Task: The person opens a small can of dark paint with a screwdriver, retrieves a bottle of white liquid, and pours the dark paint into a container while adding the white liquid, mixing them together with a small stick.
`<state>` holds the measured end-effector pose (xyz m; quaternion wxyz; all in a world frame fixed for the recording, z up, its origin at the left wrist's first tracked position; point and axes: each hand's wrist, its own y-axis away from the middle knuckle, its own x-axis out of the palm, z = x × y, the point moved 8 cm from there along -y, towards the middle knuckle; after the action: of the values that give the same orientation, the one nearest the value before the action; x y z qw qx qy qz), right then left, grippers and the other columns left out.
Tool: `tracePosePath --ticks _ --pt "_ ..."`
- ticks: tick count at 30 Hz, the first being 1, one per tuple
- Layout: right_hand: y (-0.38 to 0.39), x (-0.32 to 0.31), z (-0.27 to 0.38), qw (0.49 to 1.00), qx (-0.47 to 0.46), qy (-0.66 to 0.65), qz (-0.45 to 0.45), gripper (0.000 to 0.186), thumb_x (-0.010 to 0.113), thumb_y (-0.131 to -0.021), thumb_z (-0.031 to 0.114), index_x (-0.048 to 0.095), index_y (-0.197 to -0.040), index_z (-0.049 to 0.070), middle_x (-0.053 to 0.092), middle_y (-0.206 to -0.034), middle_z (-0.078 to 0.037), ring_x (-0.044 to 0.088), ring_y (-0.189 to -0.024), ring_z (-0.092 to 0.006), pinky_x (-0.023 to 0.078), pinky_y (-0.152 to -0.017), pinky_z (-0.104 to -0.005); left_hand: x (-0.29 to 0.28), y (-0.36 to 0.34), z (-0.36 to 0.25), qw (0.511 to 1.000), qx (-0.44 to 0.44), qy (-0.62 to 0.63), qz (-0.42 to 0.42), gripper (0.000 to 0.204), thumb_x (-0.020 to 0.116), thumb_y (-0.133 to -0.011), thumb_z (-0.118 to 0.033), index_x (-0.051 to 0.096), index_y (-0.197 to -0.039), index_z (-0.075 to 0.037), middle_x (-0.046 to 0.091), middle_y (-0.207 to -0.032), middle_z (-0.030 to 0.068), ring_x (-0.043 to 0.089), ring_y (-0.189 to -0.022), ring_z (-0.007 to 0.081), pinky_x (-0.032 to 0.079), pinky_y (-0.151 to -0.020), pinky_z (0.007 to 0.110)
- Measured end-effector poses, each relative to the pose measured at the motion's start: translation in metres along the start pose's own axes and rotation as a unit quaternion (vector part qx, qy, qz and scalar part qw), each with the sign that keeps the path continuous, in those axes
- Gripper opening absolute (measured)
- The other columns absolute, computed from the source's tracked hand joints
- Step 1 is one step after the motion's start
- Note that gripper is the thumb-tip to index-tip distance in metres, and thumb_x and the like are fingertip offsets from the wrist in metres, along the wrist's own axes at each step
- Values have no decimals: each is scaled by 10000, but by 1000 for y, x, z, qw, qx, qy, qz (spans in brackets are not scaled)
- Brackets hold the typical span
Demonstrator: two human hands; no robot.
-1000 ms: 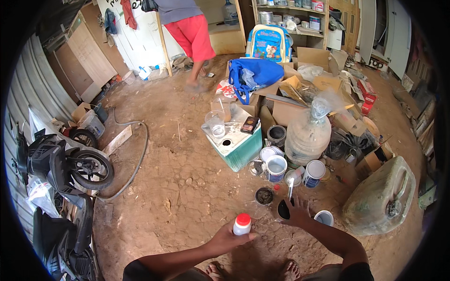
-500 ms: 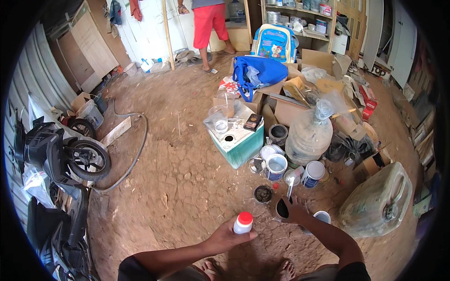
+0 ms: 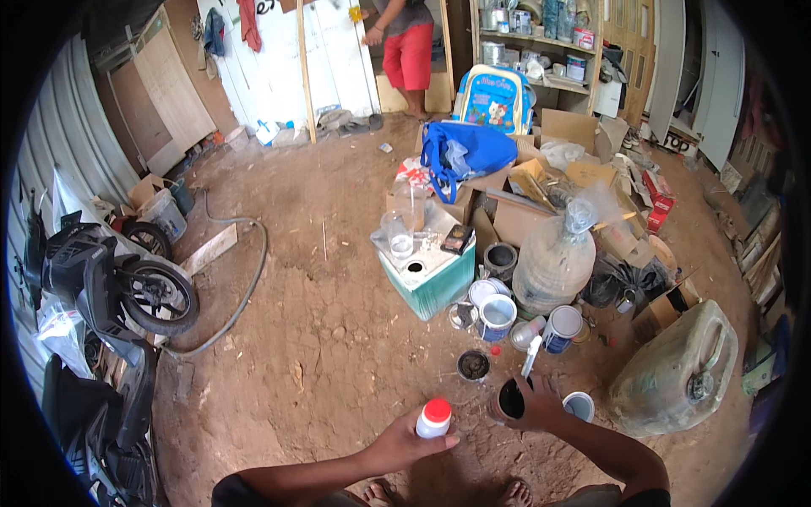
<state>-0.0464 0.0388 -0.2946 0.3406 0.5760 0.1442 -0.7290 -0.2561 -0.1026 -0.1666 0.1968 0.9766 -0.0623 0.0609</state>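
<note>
My left hand (image 3: 401, 444) is wrapped round a small white bottle (image 3: 433, 422) with a red cap, held upright above the dirt floor. In my right hand (image 3: 541, 407) is a small open can (image 3: 511, 399), dark inside, gripped round its rim. A white-handled tool (image 3: 532, 357), perhaps a brush, stands out of the can; its lower end is hidden. Just beyond it sits a round tin (image 3: 474, 366) with dark contents. To the right of my right hand is a white-rimmed container (image 3: 579, 406), partly hidden by the wrist.
Paint cans (image 3: 497, 317) and a large clear water jug (image 3: 553, 262) stand ahead, beside a green-sided container (image 3: 431, 283). A big jerrycan (image 3: 676, 372) is at right. Motorbikes (image 3: 101, 287) and a hose (image 3: 258, 270) lie to the left. A person in red shorts (image 3: 408, 55) stands at the back.
My right hand and the can have shifted slightly toward me, uncovering more of the container at right. The bottle stays in my left hand. The person at the back has moved right.
</note>
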Motion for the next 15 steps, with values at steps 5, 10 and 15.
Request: tracePosePath --ticks 5,10,15 --pt "43 -45 23 999 8 2 31 1119 794 -597 599 306 -1462 83 430 -1229 -242 460 -1163 -432 374 -955 -570 -7 1 5 1000 -19 -19 0 413 735 -869 -200 540 -1211 -75 599 -1004 -39 558 -949 62 472 -847 247" --pt "92 -88 1 997 35 57 -42 1064 799 -584 580 373 -1431 96 477 -1187 -226 529 -1041 -425 410 -928 -533 -8 -11 21 999 -29 11 -31 443 709 -860 -93 517 -1258 -73 609 -1016 6 599 -951 117 515 -817 294" --pt "124 -98 -12 997 60 34 -28 1067 851 -586 428 322 -1432 50 480 -1193 -214 507 -1113 -384 376 -983 -491 -16 0 25 995 -31 -29 -86 635 752 -770 -298 471 -1280 -44 579 -979 62 585 -907 148 519 -779 309"
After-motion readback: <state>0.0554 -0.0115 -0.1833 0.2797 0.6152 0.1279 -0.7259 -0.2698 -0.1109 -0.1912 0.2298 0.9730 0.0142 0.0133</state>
